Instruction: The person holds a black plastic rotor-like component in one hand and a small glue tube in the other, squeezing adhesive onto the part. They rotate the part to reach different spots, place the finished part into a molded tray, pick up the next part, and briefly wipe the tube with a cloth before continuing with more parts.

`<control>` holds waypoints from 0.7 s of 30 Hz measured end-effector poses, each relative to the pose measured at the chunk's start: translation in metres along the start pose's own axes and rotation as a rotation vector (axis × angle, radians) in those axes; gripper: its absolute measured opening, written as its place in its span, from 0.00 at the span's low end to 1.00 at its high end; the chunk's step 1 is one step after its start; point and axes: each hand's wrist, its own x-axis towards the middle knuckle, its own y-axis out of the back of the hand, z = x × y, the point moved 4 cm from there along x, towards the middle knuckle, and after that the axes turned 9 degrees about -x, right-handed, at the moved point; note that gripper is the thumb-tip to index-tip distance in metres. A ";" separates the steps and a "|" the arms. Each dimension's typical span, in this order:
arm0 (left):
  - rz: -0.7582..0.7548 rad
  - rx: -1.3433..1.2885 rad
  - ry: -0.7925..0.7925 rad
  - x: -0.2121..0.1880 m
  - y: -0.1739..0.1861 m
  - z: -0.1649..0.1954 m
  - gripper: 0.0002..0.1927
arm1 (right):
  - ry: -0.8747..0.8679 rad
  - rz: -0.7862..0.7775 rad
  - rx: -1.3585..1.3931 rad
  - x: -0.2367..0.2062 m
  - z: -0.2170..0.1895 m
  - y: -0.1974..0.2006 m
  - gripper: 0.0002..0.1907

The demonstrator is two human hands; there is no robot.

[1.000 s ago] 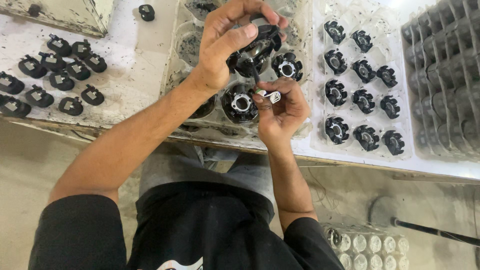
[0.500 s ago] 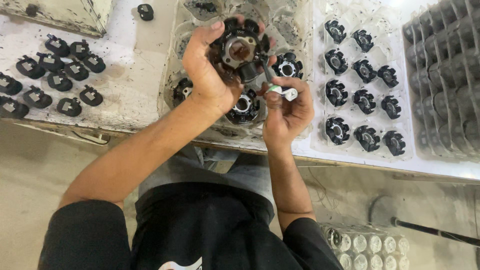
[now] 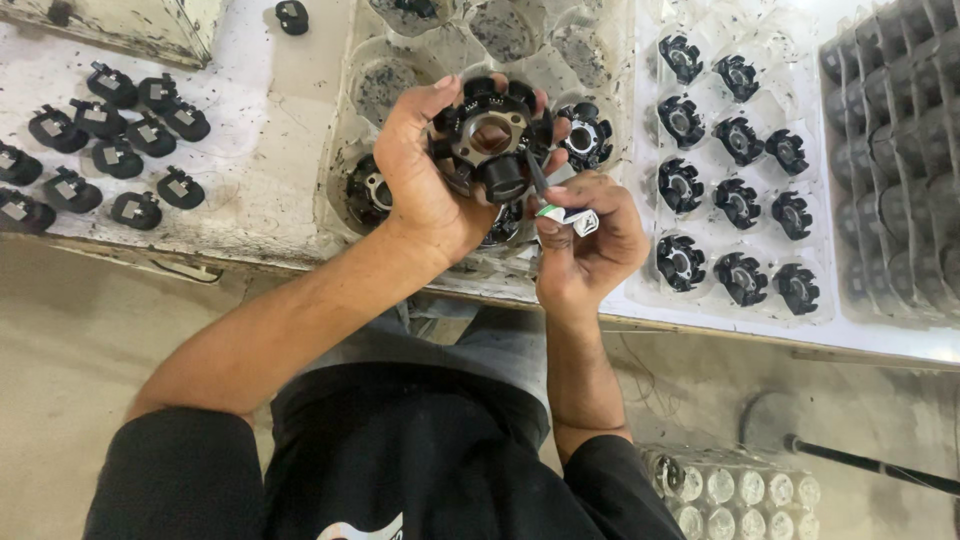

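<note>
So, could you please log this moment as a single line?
left hand: grips black round toothed metal core | right hand: pinches small white-green tag beside core | below: clear plastic tray

Stained white workbench [image 3: 250, 190]; dusty grey concrete floor [image 3: 70, 350] below.

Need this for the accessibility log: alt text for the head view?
Left hand holds a black ring-shaped toothed part above a clear tray; right hand puts a thin tool to it. Similar parts fill a tray alongside.
</note>
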 end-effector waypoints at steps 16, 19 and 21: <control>0.073 -0.069 0.058 -0.002 0.010 -0.005 0.24 | -0.127 -0.060 0.169 -0.003 0.001 0.003 0.09; 0.080 -0.083 0.077 -0.003 0.011 -0.008 0.24 | -0.094 -0.075 0.148 -0.004 0.001 0.005 0.09; 0.086 -0.083 0.074 -0.004 0.011 -0.009 0.23 | -0.081 -0.104 0.099 -0.004 0.000 0.009 0.09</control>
